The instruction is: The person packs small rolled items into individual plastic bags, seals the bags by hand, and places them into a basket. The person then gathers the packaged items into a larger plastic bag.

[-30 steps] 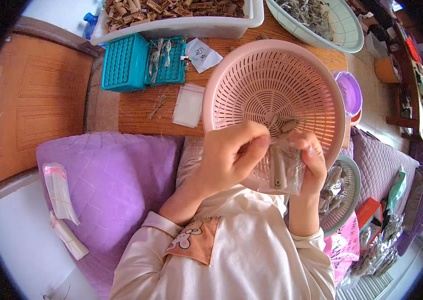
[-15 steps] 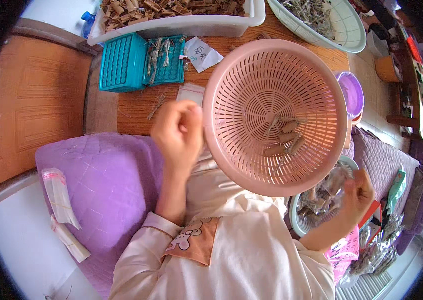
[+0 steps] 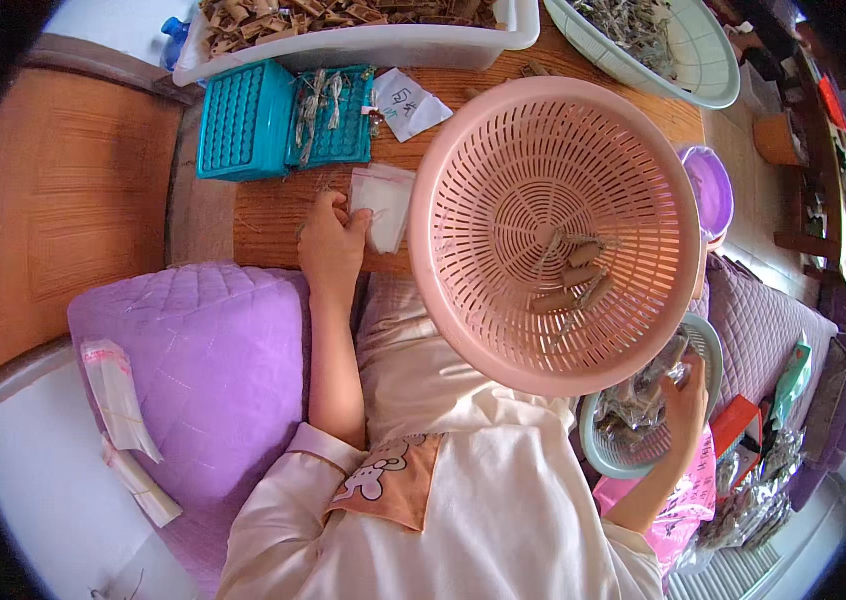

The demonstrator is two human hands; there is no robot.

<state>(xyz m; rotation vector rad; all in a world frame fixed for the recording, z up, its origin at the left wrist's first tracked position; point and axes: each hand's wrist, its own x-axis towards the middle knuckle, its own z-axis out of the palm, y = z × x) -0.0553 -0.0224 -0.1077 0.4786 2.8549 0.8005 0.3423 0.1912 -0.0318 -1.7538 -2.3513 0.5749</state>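
Clock centre = the pink colander, 12 being its far side. L hand is out at 9 o'clock, low by the wooden table, fingers curled, thumb at the L edge of a flat stack of clear bags. Can't tell from here if it's pinching one or just touching. R hand is at 5 o'clock, over the small green basket, fingertips by the wrapped packets; can't tell if it's gripping one or is loose. A few brown tubes w/ bits of string lie in the colander, just off centre twd 5 o'clock, neither hand on them.

Done well, IMO: L thumb shd rub the stack's edge so only one bag separates, then lift it by a corner, as thin film prob. clings & doubles up. If there's a packet in the R fingers, lay it flat rather than drop it, & keep that wrist clear of the colander, which looks to overhang the near table edge, so a knock cd tip it. Tubes look light: take 'em mid-body, min. squeeze, string gathered first so it doesn't snag in the slots.
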